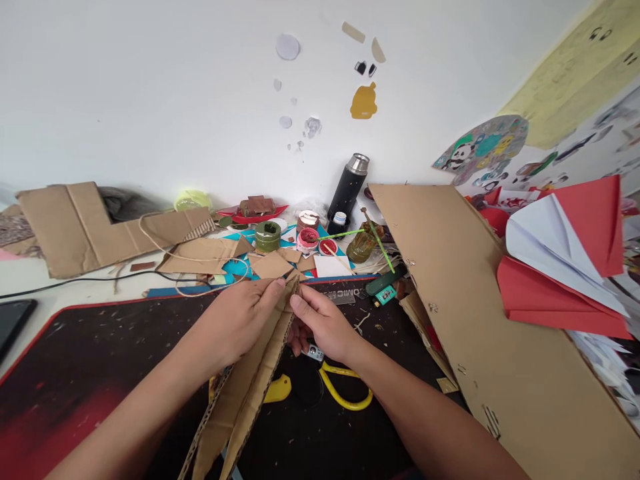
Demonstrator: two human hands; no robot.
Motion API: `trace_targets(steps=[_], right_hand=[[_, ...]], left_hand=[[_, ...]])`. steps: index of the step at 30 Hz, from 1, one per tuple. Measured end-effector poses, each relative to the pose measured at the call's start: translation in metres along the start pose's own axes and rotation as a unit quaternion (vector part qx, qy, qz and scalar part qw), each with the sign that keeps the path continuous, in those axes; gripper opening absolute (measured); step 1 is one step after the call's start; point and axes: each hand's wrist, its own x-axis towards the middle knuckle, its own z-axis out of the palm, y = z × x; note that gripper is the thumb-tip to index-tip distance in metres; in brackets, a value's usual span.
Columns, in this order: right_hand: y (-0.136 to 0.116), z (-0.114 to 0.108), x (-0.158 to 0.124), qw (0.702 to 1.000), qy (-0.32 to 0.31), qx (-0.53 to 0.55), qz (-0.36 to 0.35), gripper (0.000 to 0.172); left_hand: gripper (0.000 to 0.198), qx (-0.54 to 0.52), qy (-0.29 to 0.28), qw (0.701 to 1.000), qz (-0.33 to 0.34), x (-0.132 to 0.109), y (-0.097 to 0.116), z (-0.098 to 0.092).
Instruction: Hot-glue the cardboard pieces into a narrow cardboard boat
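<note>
A long piece of folded corrugated cardboard (250, 387) slants from the bottom edge up to the middle of the view, its far end narrowing to a point. My left hand (243, 313) grips that far end from the left, thumb on top. On the right side of the same end, my right hand (323, 320) pinches the edge between thumb and curled fingers. Beneath the right hand lie yellow-handled scissors (350, 403). A yellow tool handle (279, 390) shows partly from behind the cardboard; its kind is hidden.
A dark desk mat (100, 373) covers the table. Paint jars (268, 237), cardboard scraps (273, 265) and a black thermos (349, 183) stand along the wall. A large cardboard sheet (480, 300) leans at right, beside red and white folded paper (550, 293). A green lighter (385, 295) lies nearby.
</note>
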Motion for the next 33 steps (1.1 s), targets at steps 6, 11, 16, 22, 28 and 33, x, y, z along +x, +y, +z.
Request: trace_targets(steps=[6, 11, 16, 22, 28, 33], right_hand=[[0.002, 0.000, 0.000, 1.000, 0.003, 0.006, -0.001, 0.048], [0.002, -0.001, 0.001, 1.000, 0.008, 0.002, 0.004, 0.048], [0.001, -0.001, 0.001, 1.000, 0.014, -0.008, 0.012, 0.049], [-0.002, 0.000, 0.001, 1.000, 0.019, -0.003, 0.011, 0.052], [-0.005, 0.001, 0.000, 1.000, 0.016, 0.002, 0.002, 0.053], [-0.003, 0.001, 0.000, 1.000, 0.009, 0.004, 0.004, 0.051]], left_hand=[[0.057, -0.018, -0.003, 0.999, -0.030, 0.001, 0.006, 0.001], [0.055, -0.020, 0.002, 0.999, -0.033, 0.000, 0.007, 0.002], [0.055, -0.029, 0.004, 0.999, -0.038, 0.001, 0.007, 0.003], [0.059, -0.100, -0.021, 0.994, -0.044, 0.001, 0.011, 0.002], [0.061, -0.111, -0.010, 0.993, -0.040, 0.001, 0.013, 0.001], [0.061, -0.107, -0.016, 0.993, -0.043, 0.001, 0.014, 0.001]])
